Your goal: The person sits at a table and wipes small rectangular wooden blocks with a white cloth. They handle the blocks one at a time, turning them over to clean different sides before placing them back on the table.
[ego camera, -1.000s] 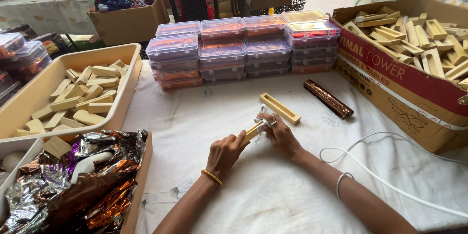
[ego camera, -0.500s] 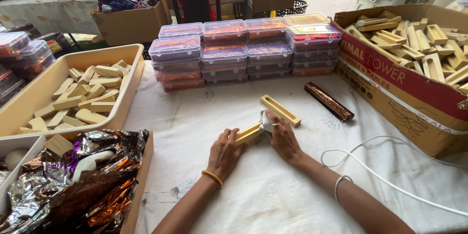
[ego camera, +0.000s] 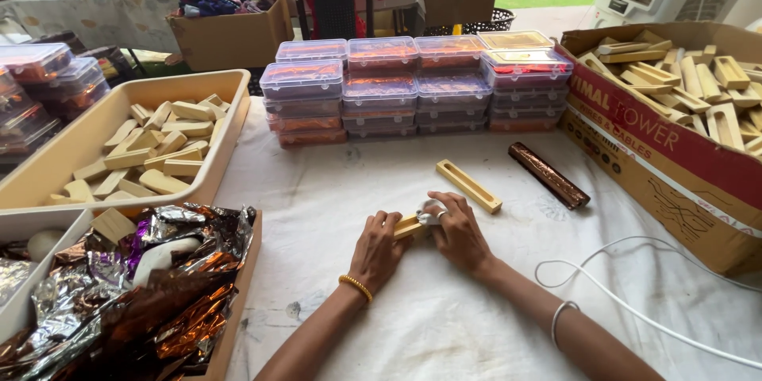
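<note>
Both hands have drawn closer together over the last second, and the small wooden block [ego camera: 408, 227] now lies lower and flatter on the desk [ego camera: 444, 325] than before. Both forearms reach in from the bottom edge and converge at the centre of the white-covered desk, wrists low, palms down.

Surroundings, largest first: a cardboard box of slotted wooden pieces [ego camera: 683, 111] stands at the right; a beige tray of plain wooden blocks [ego camera: 119, 151] stands at the left; stacks of clear lidded plastic boxes [ego camera: 413, 83] line the far side; crumpled foil wrappers [ego camera: 135, 286] fill a tray at the near left; a white cable [ego camera: 635, 302] loops beside the right forearm. A slotted wooden bar [ego camera: 468, 186] lies just beyond the hands, and a brown foil-wrapped stick [ego camera: 548, 175] lies to its right. Nothing blocks the hands.

The left hand [ego camera: 378, 250], with a gold bangle at the wrist, is curled and pinches the near end of the small wooden block. The right hand [ego camera: 459, 232] is closed on a white cloth wad [ego camera: 429, 211], pressed against the block's far end.
</note>
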